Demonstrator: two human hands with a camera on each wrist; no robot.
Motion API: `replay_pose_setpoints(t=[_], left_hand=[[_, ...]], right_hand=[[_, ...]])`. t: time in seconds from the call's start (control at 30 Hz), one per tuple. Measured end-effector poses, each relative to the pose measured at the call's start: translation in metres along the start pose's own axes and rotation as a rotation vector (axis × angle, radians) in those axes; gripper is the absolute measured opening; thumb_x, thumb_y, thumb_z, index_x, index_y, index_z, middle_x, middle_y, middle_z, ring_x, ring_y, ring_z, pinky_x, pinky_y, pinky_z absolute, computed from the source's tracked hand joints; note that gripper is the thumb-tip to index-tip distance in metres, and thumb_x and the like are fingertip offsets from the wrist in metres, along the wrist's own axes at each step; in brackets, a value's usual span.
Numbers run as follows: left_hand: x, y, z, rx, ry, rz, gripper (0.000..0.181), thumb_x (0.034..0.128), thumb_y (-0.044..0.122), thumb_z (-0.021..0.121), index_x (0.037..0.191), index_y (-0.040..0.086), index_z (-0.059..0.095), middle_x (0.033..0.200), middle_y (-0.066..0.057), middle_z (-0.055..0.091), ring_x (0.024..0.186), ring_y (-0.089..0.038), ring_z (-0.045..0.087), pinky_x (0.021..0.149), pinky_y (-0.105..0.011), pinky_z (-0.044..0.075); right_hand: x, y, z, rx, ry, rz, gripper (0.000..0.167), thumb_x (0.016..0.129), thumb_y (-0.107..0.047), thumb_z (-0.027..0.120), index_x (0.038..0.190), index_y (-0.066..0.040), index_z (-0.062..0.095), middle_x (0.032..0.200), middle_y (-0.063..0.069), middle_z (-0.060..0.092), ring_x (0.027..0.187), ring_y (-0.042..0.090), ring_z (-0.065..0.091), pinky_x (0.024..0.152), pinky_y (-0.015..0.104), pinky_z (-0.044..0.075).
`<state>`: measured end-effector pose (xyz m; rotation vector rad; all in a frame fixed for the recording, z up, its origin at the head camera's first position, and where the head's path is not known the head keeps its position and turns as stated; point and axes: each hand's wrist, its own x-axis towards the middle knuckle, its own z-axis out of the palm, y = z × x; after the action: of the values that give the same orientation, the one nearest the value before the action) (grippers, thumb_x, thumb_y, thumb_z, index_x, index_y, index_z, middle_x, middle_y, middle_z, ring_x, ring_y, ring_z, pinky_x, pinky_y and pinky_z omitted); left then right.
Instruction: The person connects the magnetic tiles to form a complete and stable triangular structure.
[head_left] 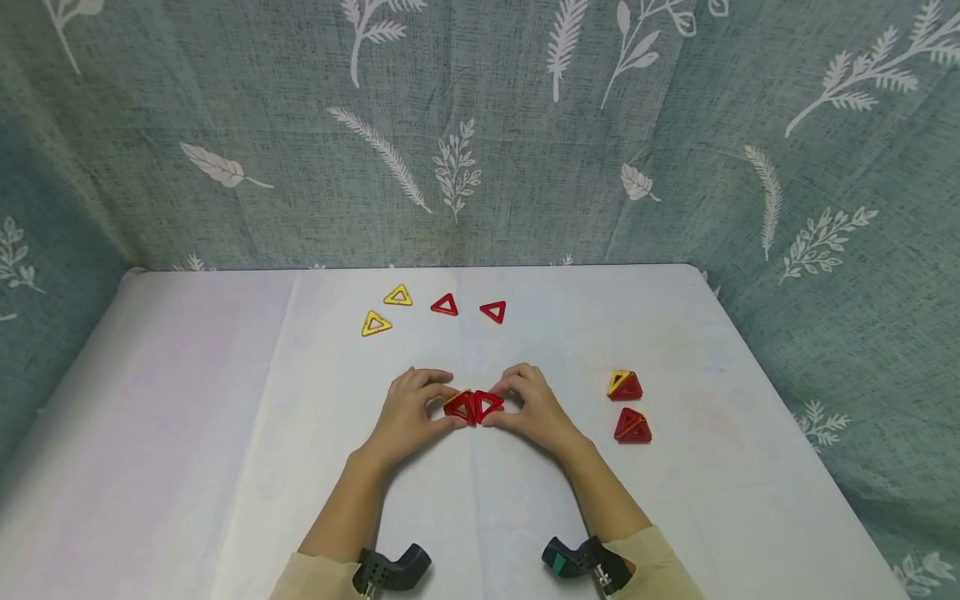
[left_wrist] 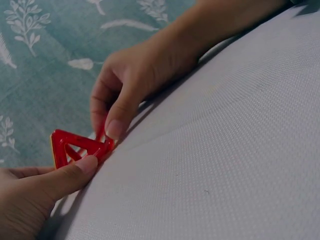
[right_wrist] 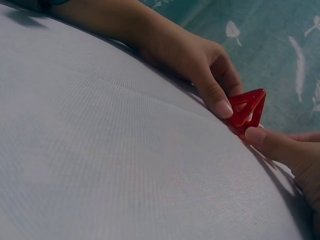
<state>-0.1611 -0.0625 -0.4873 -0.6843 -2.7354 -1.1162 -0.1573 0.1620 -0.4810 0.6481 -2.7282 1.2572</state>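
Near the middle of the table, my left hand [head_left: 411,414] pinches a small standing pyramid of red triangular tiles [head_left: 459,407] with a yellow-orange edge on its upper side. Against that pyramid's right side leans a red triangular tile [head_left: 487,406], a see-through frame with an open centre. My right hand [head_left: 536,410] pinches this tile between thumb and fingers. In the left wrist view the pyramid [left_wrist: 75,141] stands upright with the left thumb on its front face. From the right wrist, the right thumb [right_wrist: 256,135] is seen low at the pyramid [right_wrist: 257,107].
Two yellow triangular tiles [head_left: 398,295] and two red ones, one being a red tile [head_left: 445,305], lie flat beyond the hands. To the right stand a red-and-yellow pyramid [head_left: 626,386] and a mostly red pyramid [head_left: 633,426]. A patterned green curtain [head_left: 510,183] hangs behind the white table [head_left: 225,467].
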Motion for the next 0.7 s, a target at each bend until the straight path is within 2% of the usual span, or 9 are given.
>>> replay_pose_setpoints(t=[0.13,0.3,0.53,0.7], left_hand=[[-0.0002,-0.0004,0.0004,0.005,0.007,0.015,0.036,0.0725,0.034,0.081,0.102,0.016,0.073,0.120,-0.004,0.060,0.118,-0.023,0.048,0.105,-0.054,0.030],[-0.0004,-0.0003,0.0016,0.020,0.010,0.037,0.036,0.0724,0.035,0.081,0.102,0.015,0.073,0.119,-0.003,0.061,0.116,-0.022,0.050,0.108,-0.053,0.027],[-0.0012,0.0018,0.0021,0.026,0.023,0.081,0.036,0.0703,0.031,0.083,0.099,0.012,0.073,0.116,-0.004,0.062,0.114,-0.023,0.052,0.109,-0.052,0.026],[-0.0010,0.0028,0.0027,0.023,0.019,0.083,0.033,0.0717,0.030,0.082,0.098,0.012,0.072,0.116,-0.004,0.062,0.114,-0.023,0.052,0.109,-0.052,0.026]], right_hand=[[-0.0009,0.0020,0.0018,0.004,0.042,-0.103,0.034,0.070,-0.017,0.084,0.099,-0.009,0.068,0.105,0.004,0.055,0.104,0.019,0.049,0.085,0.034,0.050],[-0.0003,0.0034,0.0041,0.029,0.063,-0.160,0.037,0.067,-0.018,0.085,0.100,-0.009,0.070,0.101,0.004,0.056,0.099,0.019,0.052,0.085,0.035,0.048],[0.0004,0.0019,0.0045,-0.006,0.048,-0.168,0.037,0.067,-0.022,0.085,0.100,-0.011,0.071,0.100,0.002,0.061,0.098,0.019,0.054,0.083,0.036,0.043],[0.0017,0.0029,0.0037,-0.019,0.025,-0.150,0.035,0.071,-0.021,0.083,0.102,-0.011,0.071,0.099,0.001,0.065,0.096,0.018,0.054,0.082,0.035,0.043]])
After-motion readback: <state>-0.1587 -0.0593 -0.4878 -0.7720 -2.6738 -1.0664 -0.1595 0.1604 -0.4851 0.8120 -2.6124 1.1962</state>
